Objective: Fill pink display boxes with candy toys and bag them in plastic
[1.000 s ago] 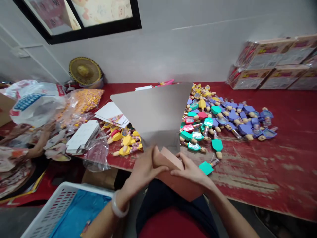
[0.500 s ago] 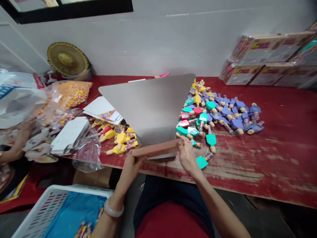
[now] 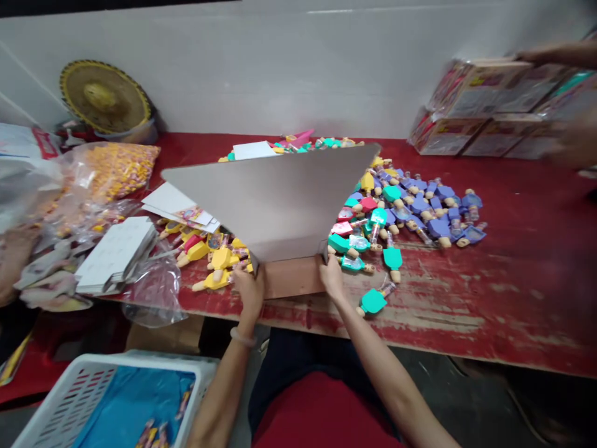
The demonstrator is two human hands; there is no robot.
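Observation:
My left hand [image 3: 248,289] and my right hand [image 3: 332,277] grip the two near corners of a flattened cardboard box [image 3: 291,277] at the table's front edge. Its brown side faces up toward me, and a large grey panel [image 3: 270,205] rises and spreads away from it. That panel hides part of the table behind it. Yellow toy-shaped packets [image 3: 219,264] lie just left of my left hand. A heap of teal, purple and pink packets [image 3: 401,218] lies beyond my right hand.
The red worn table [image 3: 504,292] holds white card stacks [image 3: 114,255], a bag of yellow sweets [image 3: 116,171] and wrapped cartons [image 3: 489,106]. A co-worker's hand [image 3: 545,56] reaches at upper right, and another person's arm [image 3: 13,255] shows at left. A white basket [image 3: 116,398] sits below.
The box has gone from folded above my lap to lying on the table edge, held by both hands. A co-worker's hand has entered at upper right.

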